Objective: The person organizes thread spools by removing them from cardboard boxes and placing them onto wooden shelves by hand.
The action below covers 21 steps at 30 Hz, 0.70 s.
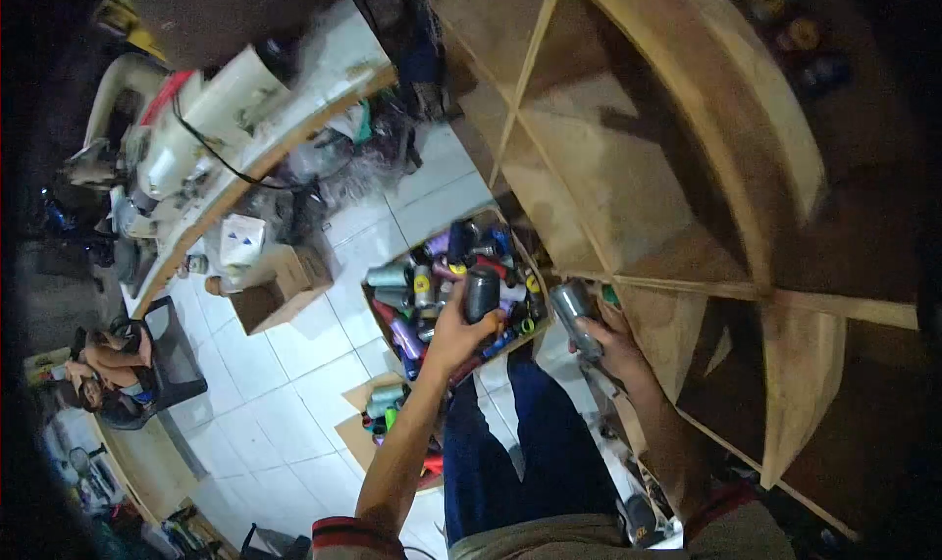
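My left hand (459,336) is closed around a black thread spool (482,293), held above a cardboard box (371,310) full of thread spools in many colours. To the right, my right hand (616,344) grips a grey thread spool (576,317), tilted, close to the wooden shelf. Purple, teal, red and yellow-labelled spools lie jumbled in the box, partly hidden by my left hand and the black spool.
A wooden shelf unit (687,287) fills the right side. A smaller box (351,432) of spools stands by my legs. An open carton (285,290) sits on the tiled floor (294,374). At left are a sewing machine (211,119) on a table and a seated person (118,359).
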Available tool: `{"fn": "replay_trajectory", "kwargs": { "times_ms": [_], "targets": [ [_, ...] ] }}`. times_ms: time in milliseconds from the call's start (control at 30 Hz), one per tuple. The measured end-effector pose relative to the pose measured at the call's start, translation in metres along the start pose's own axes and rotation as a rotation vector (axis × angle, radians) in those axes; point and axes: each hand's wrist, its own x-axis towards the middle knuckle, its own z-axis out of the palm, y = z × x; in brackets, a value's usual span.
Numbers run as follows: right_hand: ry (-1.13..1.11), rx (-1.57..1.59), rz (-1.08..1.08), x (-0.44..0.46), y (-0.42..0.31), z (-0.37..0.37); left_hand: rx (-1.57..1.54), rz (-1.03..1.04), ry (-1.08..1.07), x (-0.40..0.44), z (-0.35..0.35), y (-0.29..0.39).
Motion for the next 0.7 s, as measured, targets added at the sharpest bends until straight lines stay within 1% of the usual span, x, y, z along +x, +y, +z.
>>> {"fn": "replay_trajectory", "kwargs": {
  "times_ms": [67,100,133,200,300,333,400,433,500,533,600,700],
  "targets": [
    [0.178,-0.289,-0.222,-0.053,-0.068,0.026,0.115,0.175,0.014,-0.001,0.003,0.032],
    [0.193,-0.529,-0.454,-0.075,-0.093,0.030,0.091,0.272,0.031,-0.011,0.013,0.071],
    [0.211,-0.763,-0.700,-0.092,-0.117,0.030,0.188,0.314,0.033,-0.009,0.013,0.085],
    [0.340,-0.860,-0.630,-0.143,-0.165,0.041,-0.100,0.420,-0.103,-0.011,0.023,0.130],
    [0.527,-1.109,-1.124,-0.174,-0.194,0.024,-0.328,0.541,-0.284,-0.005,0.043,0.189],
    [0.510,-1.102,-1.124,-0.180,-0.197,0.016,-0.260,0.527,-0.332,-0.011,0.048,0.217],
    [0.497,-1.089,-1.116,-0.194,-0.201,-0.001,-0.024,0.783,-0.258,-0.002,0.066,0.246],
    [0.506,-1.171,-1.111,-0.196,-0.202,-0.011,0.033,0.767,-0.231,-0.002,0.072,0.259],
    [0.513,-1.186,-1.150,-0.193,-0.183,-0.031,0.120,0.734,-0.218,-0.003,0.089,0.286],
    [0.522,-1.202,-1.166,-0.189,-0.173,-0.046,0.120,0.842,-0.203,0.012,0.098,0.291],
    [0.443,-0.944,-1.075,-0.175,-0.155,-0.066,0.309,0.838,-0.153,0.011,0.115,0.317],
    [0.419,-0.897,-1.069,-0.179,-0.165,-0.053,0.242,1.077,-0.129,0.048,0.149,0.323]
  ]
}}
